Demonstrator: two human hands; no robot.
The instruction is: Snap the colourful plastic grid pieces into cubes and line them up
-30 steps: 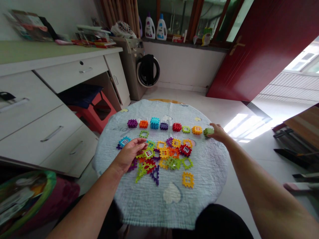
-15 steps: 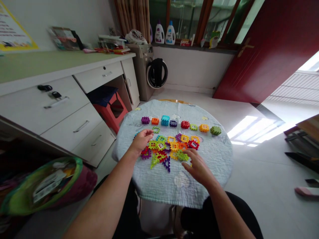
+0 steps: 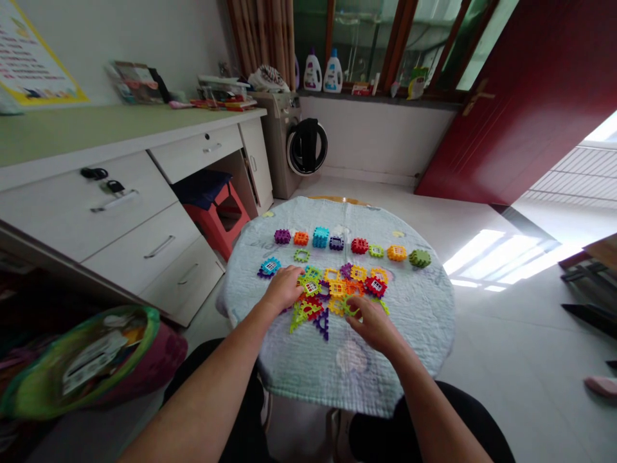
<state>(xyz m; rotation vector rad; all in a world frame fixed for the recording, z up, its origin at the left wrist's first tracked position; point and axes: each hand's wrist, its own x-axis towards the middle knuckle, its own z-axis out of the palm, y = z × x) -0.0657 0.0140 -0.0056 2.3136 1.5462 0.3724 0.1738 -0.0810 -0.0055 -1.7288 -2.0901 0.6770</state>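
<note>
A loose pile of colourful plastic building pieces, among them a yellow window piece [image 3: 337,287], lies mid-table. My left hand [image 3: 285,287] rests at the pile's left side, its fingertips by a light green window piece [image 3: 311,287]; the fingers are close together, and what they hold, if anything, is hidden. At the near right of the pile, my right hand [image 3: 369,320] has its thumb and fingers curled around a light green piece [image 3: 351,307]. A purple triangle [image 3: 322,325] and a green triangle [image 3: 299,315] lie between the hands.
Behind the pile stands a row of stacked pieces, including a turquoise stack [image 3: 321,237] and a dark green one [image 3: 420,258]. A cloth [image 3: 299,373] covers the round table. Drawers [image 3: 139,238] and a red stool [image 3: 219,215] are at left.
My left hand has come down and right onto the pile's left side, uncovering a blue piece. My right hand has moved slightly left and closed around the light green piece. The view has shifted slightly.
</note>
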